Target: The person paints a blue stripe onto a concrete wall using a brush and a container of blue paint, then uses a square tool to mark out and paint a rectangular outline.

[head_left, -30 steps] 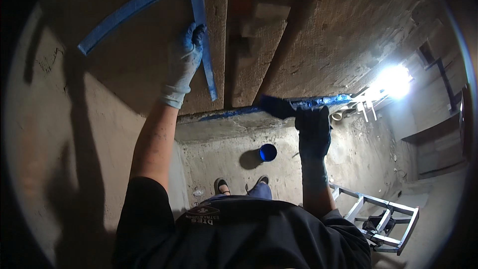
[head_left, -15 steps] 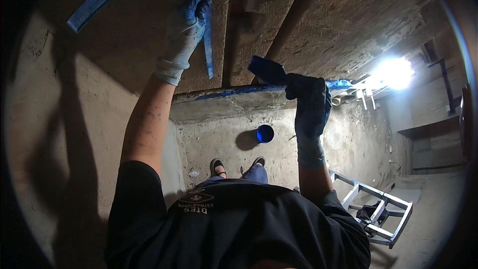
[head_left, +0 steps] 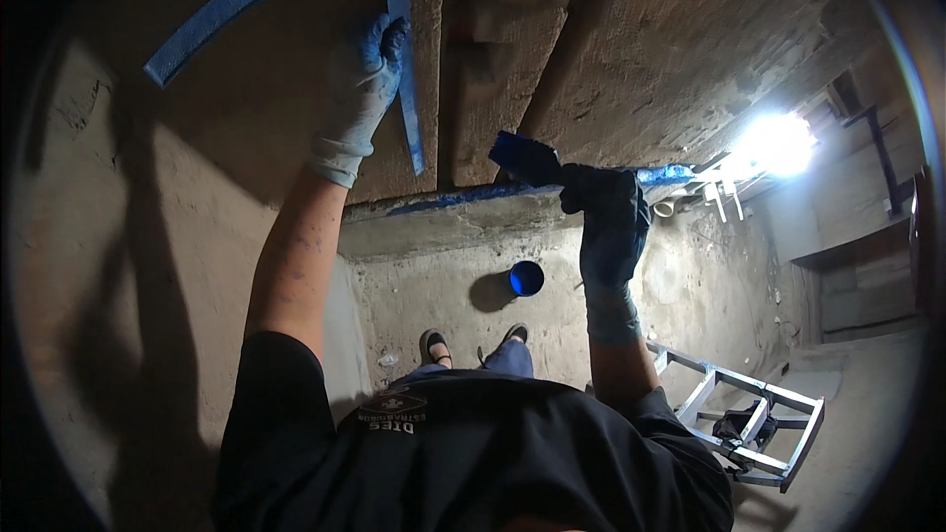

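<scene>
My left hand (head_left: 370, 84), in a pale glove with blue-stained fingers, is closed around a long, flat blue strip (head_left: 412, 133). The strip runs from the top of the view down past my fingers, its lower end hanging loose beside a wall groove. Lower and to the right, my right hand (head_left: 611, 227), in a dark, paint-stained glove, grips a wide paintbrush (head_left: 522, 160). Its bristles are soaked in blue and point left, apart from the strip. A second blue strip (head_left: 192, 34) curves across the upper left.
Blue paint (head_left: 463, 196) coats the ledge along the wall's base. A small bucket (head_left: 526, 279) with blue inside stands on the floor ahead of my feet. At right, a bright work light (head_left: 778, 146) shines and a metal ladder (head_left: 698, 396) lies near my right elbow.
The view has shifted slightly, so both hands and the strips sit a little lower in it. The brush has tilted slightly. Both grips remain the same.
</scene>
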